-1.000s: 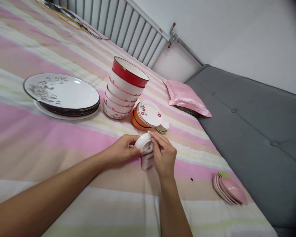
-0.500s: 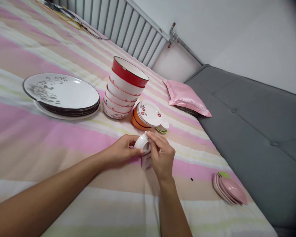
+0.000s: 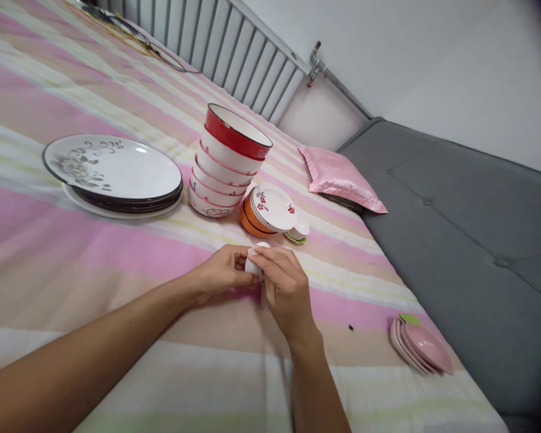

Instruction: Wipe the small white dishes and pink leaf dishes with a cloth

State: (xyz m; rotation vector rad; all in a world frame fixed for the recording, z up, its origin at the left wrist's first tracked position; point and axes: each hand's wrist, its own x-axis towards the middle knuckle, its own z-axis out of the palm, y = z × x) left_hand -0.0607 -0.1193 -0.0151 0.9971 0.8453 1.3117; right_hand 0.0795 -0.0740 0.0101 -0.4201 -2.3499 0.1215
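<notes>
left hand [image 3: 225,267] pinching small white piece [image 3: 253,268], right hand [image 3: 286,282] laid over it

left hand: thumb and fingers part closed, white piece caught at the fingertips. right hand: fingers bent, tips on the piece's upper edge; thumb mostly covered, can't tell if it grips or just rests.

key relation: white piece sits directly between the hands, right of left fingertips, left of right palm. neither hand nearer, both touching. the bit showing is rounded; long axis can't be told, too much covered by fingers. pale sliver [image 3: 263,298] under the right fingers, can't tell if same item.

around the hands: orange bowls [image 3: 253,222] topped by flower-print plates [image 3: 275,207], just beyond the fingertips. small white dishes [image 3: 302,227] on a green one, beyond right hand. tall bowl stack [image 3: 225,162] farther past left hand. large plates [image 3: 117,168] ahead-left of left hand, well apart. pink dishes [image 3: 426,349] well off right of right hand, black speck [image 3: 350,328] in between. striped sheet [image 3: 171,373] under everything.
</notes>
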